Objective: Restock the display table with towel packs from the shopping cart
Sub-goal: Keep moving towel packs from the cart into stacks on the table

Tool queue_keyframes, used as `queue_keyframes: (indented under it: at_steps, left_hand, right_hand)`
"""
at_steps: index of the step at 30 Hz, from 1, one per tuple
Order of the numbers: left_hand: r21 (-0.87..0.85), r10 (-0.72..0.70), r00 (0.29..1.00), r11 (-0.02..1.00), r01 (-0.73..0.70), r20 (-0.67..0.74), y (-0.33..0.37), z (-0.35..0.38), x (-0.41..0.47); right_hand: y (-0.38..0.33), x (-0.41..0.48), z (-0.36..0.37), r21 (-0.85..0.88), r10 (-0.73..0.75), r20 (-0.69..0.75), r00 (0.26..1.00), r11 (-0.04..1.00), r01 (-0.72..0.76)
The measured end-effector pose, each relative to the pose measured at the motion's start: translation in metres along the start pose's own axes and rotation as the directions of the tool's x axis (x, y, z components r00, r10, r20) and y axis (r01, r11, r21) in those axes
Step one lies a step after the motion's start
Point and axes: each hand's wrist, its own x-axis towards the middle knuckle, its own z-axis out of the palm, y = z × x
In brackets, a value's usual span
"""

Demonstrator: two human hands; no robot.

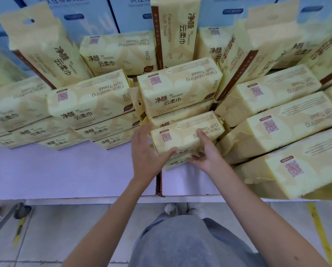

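Towel pack [188, 135] sat dead ahead of me at the front of the display table [65, 170], atop a lower pack [175, 163], long axis running L-R across my body. R hand [205, 153] pinched its near-right corner, thumb on top, fingers tucked under. L hand [147, 151] was spread against the left end, fingers nearly straight, thumb along the front face; touching, not gripping, afaict. Both hands equally near. Next nudge prob goes straight away from me.
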Motion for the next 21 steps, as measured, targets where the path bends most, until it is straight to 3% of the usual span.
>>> queue_keyframes:
  at_steps: [1,2,3,4,5,6,9,16,19,21]
  left_hand:
    - [-0.125,-0.223,0.974,0.968,0.218,-0.027,0.0,0.001,-0.008]
    - [-0.266,-0.456,0.888,0.85,0.454,0.057,0.0,0.003,-0.012]
    - [-0.359,-0.617,0.752,0.664,0.655,0.231,-0.002,0.005,-0.013]
    - [-0.384,-0.664,0.613,0.481,0.788,0.427,-0.004,0.007,-0.012]
    - [-0.364,-0.64,0.513,0.362,0.858,0.572,-0.006,0.007,-0.008]
    - [-0.347,-0.602,0.463,0.308,0.886,0.651,-0.007,0.009,-0.004]
    - [-0.399,-0.532,0.463,0.239,0.885,0.709,-0.008,0.018,0.003]
    - [-0.368,-0.521,0.467,0.289,0.884,0.714,-0.005,0.026,0.003]
    - [-0.383,-0.531,0.526,0.363,0.849,0.664,-0.005,0.02,-0.005]
    - [-0.355,-0.532,0.609,0.506,0.786,0.589,-0.008,0.011,-0.017]
  right_hand:
    - [0.001,0.002,-0.001,-0.007,0.004,0.009,1.0,1.0,-0.004]
    - [0.001,0.003,-0.002,-0.002,0.011,0.024,1.0,1.0,-0.011]
    - [0.001,0.004,-0.002,0.009,0.019,0.041,0.999,1.0,-0.019]
    - [0.001,0.004,-0.002,0.018,0.028,0.057,0.998,0.999,-0.029]
    - [0.0,0.005,-0.001,0.025,0.034,0.07,0.997,0.999,-0.036]
    - [-0.001,0.005,0.0,0.029,0.036,0.074,0.997,0.999,-0.038]
    - [0.0,0.007,0.002,0.025,0.017,0.038,0.999,1.0,-0.018]
    - [0.005,0.005,-0.003,-0.015,-0.058,0.03,0.998,0.998,0.058]
    - [0.012,-0.004,-0.007,-0.089,-0.103,0.083,0.991,0.99,0.11]
    - [0.019,-0.009,-0.013,-0.192,-0.118,0.091,0.989,0.972,0.134]
